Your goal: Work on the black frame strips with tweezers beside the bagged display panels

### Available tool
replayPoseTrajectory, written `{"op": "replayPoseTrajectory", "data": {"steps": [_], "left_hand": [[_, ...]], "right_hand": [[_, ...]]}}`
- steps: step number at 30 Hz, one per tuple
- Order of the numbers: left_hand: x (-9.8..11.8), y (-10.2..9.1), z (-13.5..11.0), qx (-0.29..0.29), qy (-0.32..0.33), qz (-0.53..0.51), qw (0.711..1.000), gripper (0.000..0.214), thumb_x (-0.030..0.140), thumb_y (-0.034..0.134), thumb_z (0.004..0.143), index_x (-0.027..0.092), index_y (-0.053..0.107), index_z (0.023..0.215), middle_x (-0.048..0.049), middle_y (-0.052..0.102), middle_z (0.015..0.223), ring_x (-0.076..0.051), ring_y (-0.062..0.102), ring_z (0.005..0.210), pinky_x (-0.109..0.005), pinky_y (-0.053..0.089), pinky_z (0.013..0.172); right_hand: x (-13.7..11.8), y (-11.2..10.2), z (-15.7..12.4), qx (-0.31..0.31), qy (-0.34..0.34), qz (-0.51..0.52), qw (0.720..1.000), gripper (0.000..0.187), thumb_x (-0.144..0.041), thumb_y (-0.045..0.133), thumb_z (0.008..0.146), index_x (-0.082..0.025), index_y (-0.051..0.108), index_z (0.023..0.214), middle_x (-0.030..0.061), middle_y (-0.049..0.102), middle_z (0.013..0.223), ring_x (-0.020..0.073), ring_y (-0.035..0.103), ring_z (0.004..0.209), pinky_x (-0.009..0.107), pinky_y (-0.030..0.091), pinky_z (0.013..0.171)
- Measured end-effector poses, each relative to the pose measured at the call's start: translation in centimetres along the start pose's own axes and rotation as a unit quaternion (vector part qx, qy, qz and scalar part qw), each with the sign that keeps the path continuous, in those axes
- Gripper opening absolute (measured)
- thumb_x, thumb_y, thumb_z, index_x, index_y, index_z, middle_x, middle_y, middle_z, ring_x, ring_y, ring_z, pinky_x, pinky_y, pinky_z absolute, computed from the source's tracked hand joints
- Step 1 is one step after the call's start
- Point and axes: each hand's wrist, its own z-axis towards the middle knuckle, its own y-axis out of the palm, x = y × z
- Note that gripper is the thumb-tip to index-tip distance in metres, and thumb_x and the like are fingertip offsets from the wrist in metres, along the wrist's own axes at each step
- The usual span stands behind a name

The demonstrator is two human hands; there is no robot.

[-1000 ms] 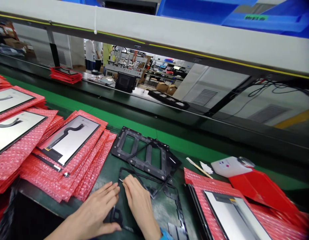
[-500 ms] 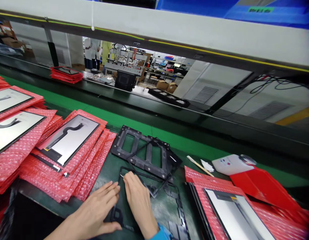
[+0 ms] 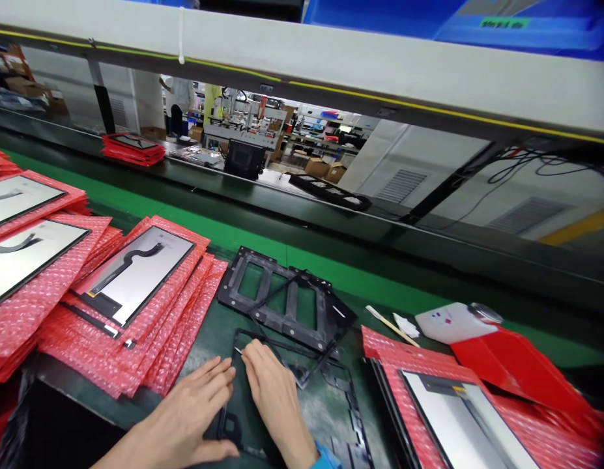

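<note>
A thin black frame [image 3: 356,407] lies flat on the dark green bench in front of me. My left hand [image 3: 197,402] rests along its left edge, fingers stretched out and thumb apart. Near the upper left corner of the frame, my right hand [image 3: 268,385] is closed in a pinch. A small pale tip pokes out at its fingertips; the rest is hidden by the fingers. Just beyond lies a black fixture plate [image 3: 262,290] with rectangular openings, and another thin black frame [image 3: 326,355] rests slantwise over it.
On the left, display panels [image 3: 145,273] lie on stacked red bubble-wrap sleeves [image 3: 184,339]. Another panel [image 3: 477,423] tops a stack at right. Behind it are a white bottle [image 3: 441,322], a brush [image 3: 389,324] and a crumpled tissue [image 3: 406,326]. A shelf beam [image 3: 331,71] crosses above.
My right hand has shifted very slightly down and right, still pinched. My left hand stays almost in place on the frame. In the background, people have moved.
</note>
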Motion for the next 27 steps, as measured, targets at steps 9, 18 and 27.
{"op": "replayPoseTrajectory", "data": {"steps": [9,18,27], "left_hand": [[0.06,-0.12,0.07,-0.009,-0.004,0.0,1.0,0.061,0.054,0.063,0.081,0.014,0.051,0.125,-0.0142,0.052,0.136,-0.029,0.039,0.134,-0.046,0.034,0.114],[0.09,-0.27,0.21,-0.027,-0.008,0.009,1.0,0.06,0.056,0.061,0.081,0.013,0.052,0.123,-0.0135,0.052,0.137,-0.029,0.037,0.135,-0.045,0.033,0.115],[0.17,-0.29,0.18,-0.008,-0.01,-0.005,1.0,0.06,0.054,0.063,0.081,0.014,0.051,0.124,-0.0136,0.053,0.136,-0.029,0.039,0.134,-0.046,0.034,0.114]], "right_hand": [[0.08,-0.02,-0.01,-0.01,0.005,-0.005,1.0,0.017,-0.016,0.037,0.097,-0.024,0.047,0.086,-0.0005,0.056,0.088,0.0178,0.056,0.083,0.026,0.037,0.062],[-0.07,-0.06,-0.09,0.006,0.005,-0.01,1.0,0.018,-0.017,0.035,0.098,-0.024,0.047,0.086,0.0,0.057,0.086,0.0182,0.057,0.081,0.026,0.036,0.059],[-0.2,0.11,0.04,0.016,0.008,-0.017,1.0,0.018,-0.016,0.035,0.098,-0.024,0.047,0.087,-0.0004,0.058,0.086,0.0179,0.057,0.082,0.026,0.037,0.061]]}}
